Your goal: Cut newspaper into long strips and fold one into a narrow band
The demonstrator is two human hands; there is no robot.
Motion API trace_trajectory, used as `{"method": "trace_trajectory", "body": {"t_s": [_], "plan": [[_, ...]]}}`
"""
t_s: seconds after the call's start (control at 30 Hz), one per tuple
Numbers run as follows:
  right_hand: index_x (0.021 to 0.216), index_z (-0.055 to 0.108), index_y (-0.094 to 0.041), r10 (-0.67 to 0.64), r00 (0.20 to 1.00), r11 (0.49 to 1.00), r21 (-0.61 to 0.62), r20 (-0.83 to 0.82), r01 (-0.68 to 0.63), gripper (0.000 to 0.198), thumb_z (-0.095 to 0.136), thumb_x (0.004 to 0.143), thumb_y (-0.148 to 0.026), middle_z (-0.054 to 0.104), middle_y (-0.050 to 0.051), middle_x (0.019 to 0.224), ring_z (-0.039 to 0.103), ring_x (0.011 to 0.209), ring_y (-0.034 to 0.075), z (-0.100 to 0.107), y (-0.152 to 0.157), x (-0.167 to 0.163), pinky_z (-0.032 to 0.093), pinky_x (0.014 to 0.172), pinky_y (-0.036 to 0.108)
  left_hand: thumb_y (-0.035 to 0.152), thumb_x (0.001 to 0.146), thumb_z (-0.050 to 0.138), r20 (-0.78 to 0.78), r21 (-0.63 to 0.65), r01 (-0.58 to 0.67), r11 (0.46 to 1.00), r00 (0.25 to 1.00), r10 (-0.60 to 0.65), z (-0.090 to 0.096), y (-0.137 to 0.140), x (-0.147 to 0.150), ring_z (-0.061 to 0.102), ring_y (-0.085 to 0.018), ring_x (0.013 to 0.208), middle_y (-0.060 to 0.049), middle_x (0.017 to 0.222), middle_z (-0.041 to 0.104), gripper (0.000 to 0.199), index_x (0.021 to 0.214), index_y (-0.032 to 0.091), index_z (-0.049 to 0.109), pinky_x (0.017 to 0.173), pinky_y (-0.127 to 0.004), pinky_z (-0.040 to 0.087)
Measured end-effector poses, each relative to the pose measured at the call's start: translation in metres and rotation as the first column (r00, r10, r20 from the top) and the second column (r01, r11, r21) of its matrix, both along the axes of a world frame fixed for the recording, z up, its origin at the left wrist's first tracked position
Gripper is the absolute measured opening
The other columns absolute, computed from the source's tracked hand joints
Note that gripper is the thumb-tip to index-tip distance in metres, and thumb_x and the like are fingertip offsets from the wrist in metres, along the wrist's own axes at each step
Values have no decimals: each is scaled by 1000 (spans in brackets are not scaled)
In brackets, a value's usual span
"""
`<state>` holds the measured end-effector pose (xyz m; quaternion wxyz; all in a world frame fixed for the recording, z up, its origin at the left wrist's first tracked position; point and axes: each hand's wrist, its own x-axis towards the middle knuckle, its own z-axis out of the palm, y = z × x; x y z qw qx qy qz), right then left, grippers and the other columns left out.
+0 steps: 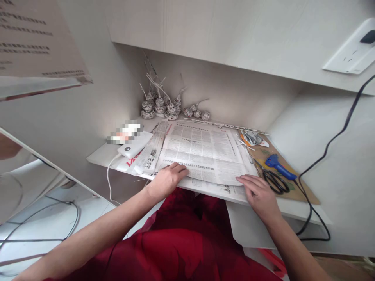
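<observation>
A printed newspaper sheet (202,150) lies flat on the desk, its near edge slightly raised and bowed. My left hand (168,179) has its fingers curled over the near left part of that edge. At the near right corner, my right hand (260,195) pinches the paper between thumb and fingers. More newspaper (150,156) lies underneath and to the left. Just right of my right hand are black-handled scissors (275,181) and a blue glue gun (279,166).
Gourd-shaped woven paper pieces (171,111) and small balls (197,113) stand against the back wall. A white power bank (134,142) with a cable sits at left. Brown cardboard (304,191) lies at right, near a dangling black cord (331,136). An overhead panel (219,35) hangs above.
</observation>
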<state>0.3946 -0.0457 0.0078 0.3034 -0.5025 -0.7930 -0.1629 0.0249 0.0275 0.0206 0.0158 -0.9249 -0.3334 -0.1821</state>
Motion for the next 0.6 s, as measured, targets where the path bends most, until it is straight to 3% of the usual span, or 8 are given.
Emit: {"method": "trace_trajectory", "body": {"t_s": [0.1,0.27,0.43,0.6], "plan": [[115,77,-21,-22,999,1000,8,29,22,38,49,94,-5,78,9,110,69,109,29,1,-7,0,53,99,51,3,93,53,37,17,-8,1000,999,8,-5,3,-6,64,-25,112,-9,124,71,38,126,17,64,92,-38,60],[110,76,-20,-37,998,996,-81,58,42,34,48,95,-8,78,7,104,71,98,23,5,-13,-4,57,88,39,5,95,50,93,49,-14,999,996,10,-9,5,-17,65,-26,111,-12,122,71,37,128,15,64,95,-40,59],[119,73,-18,-122,988,976,-169,95,136,30,57,94,-14,77,9,108,69,99,29,12,-16,-18,52,87,46,7,96,51,94,56,-9,998,996,3,-8,5,-21,65,-29,108,-14,120,70,30,120,13,68,90,-44,61],[126,71,-22,-133,985,955,-250,107,156,36,58,93,-12,75,8,115,66,103,29,18,-10,-48,49,88,46,-4,90,43,44,30,13,999,999,-15,-5,2,-11,63,-31,115,-14,126,67,52,134,16,62,92,-48,60]]}}
